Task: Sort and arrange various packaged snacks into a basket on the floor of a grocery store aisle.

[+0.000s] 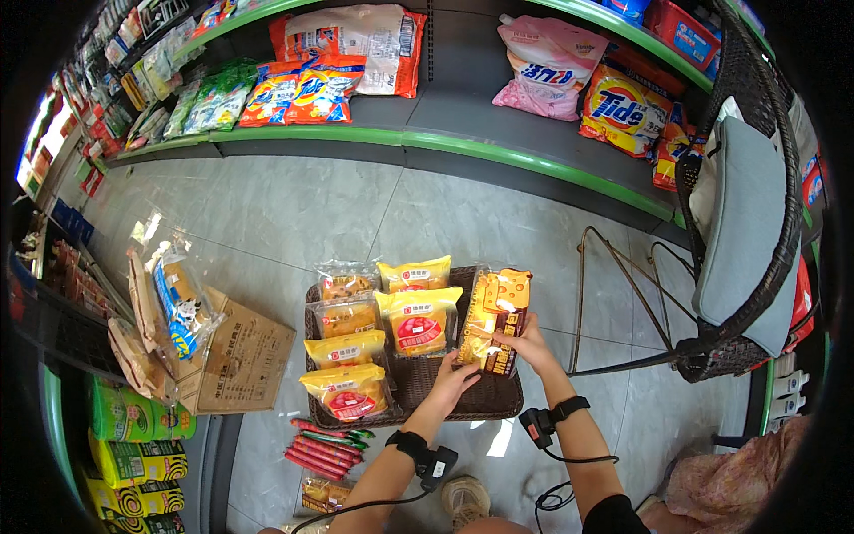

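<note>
Both hands hold a yellow and brown bread package [495,320] upright over the right part of a brown woven tray [484,400]. My left hand [456,382] touches its lower left edge, and my right hand [527,346] grips its right side. In the tray's left part stand several wrapped cakes, among them a yellow-topped packet [343,392] at the front and clear-wrapped ones [349,317] behind. A yellow packet with a red picture [419,322] leans in the middle, another [415,274] behind it. Each wrist wears a black strap with a small cabled device.
Left of the tray, a cardboard box [243,357] holds bagged bread [180,300]. Red and green wrapped sticks [327,448] and a small packet [325,494] lie on the floor. Detergent bags [327,90] fill part of the shelf ahead. A wicker chair [740,340] stands right; a person's patterned clothing [740,474] shows lower right.
</note>
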Available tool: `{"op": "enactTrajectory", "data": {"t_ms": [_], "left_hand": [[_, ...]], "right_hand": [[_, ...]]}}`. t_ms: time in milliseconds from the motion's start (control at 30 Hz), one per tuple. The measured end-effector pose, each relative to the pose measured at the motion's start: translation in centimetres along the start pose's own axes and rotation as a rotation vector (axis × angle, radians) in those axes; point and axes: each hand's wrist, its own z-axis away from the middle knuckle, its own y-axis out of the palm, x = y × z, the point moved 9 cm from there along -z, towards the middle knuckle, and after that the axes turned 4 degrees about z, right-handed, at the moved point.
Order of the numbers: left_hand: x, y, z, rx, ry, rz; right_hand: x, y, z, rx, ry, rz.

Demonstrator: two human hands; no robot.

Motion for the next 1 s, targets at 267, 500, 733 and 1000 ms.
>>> {"op": "enactTrajectory", "data": {"t_ms": [267,500,733,1000], "left_hand": [[2.1,0.5,-5.0,-0.086,0.01,0.141],[1.0,-1.6,-6.5,-0.221,0.104,0.129],[0.9,-2.1,-6.2,-0.348,0.169,0.273],[0.9,-1.8,-6.0,-0.231,0.059,0.245]], "right_hand": [[-1.8,-1.3,-4.4,-0.152,-0.078,0.118],[-2.4,0.8,-5.6,-0.118,-0.057,-0.066],[-2.8,1.9,-6.1,-0.144,-0.163,-0.02],[-1.1,2.3,-5.2,-0.25,-0.208,0.442]]}}
